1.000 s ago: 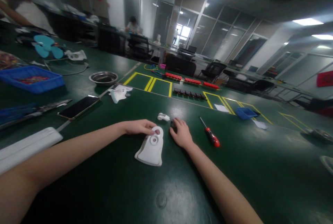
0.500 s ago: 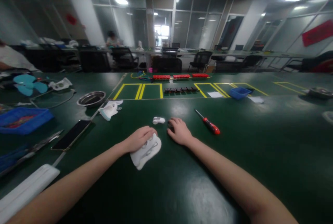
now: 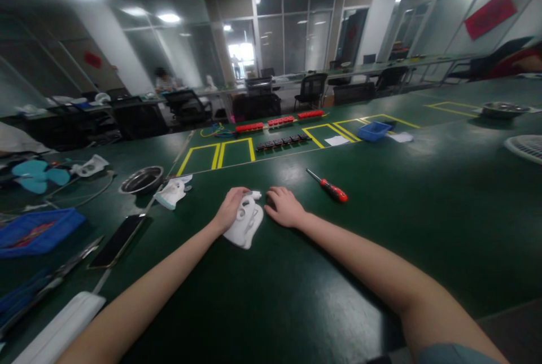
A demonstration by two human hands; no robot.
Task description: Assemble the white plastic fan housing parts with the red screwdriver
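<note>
A white moulded plastic housing [image 3: 243,228] with a round hole is gripped at its left side by my left hand [image 3: 230,209], tilted above the green table. Just behind its upper edge shows a small white plastic part [image 3: 255,194], partly covered. To the right, my right hand [image 3: 285,207] rests low over the table with its fingers curled. A dark patch lies under those fingers, and what they hold, if anything, is hidden. Beyond my right hand lies a screwdriver [image 3: 328,185] with a red and black handle.
On the left are a steel bowl [image 3: 141,180], a phone [image 3: 117,241], a blue tray [image 3: 38,231], teal fan blades [image 3: 40,176] and another white housing [image 3: 171,193]. Farther back sit red strips [image 3: 280,121], a black row of parts [image 3: 283,142] and a blue bin [image 3: 373,131].
My left hand has turned the housing more upright and brought it against the small white part. My right hand stays beside it, fingers still curled. The camera view has tilted and shifted right.
</note>
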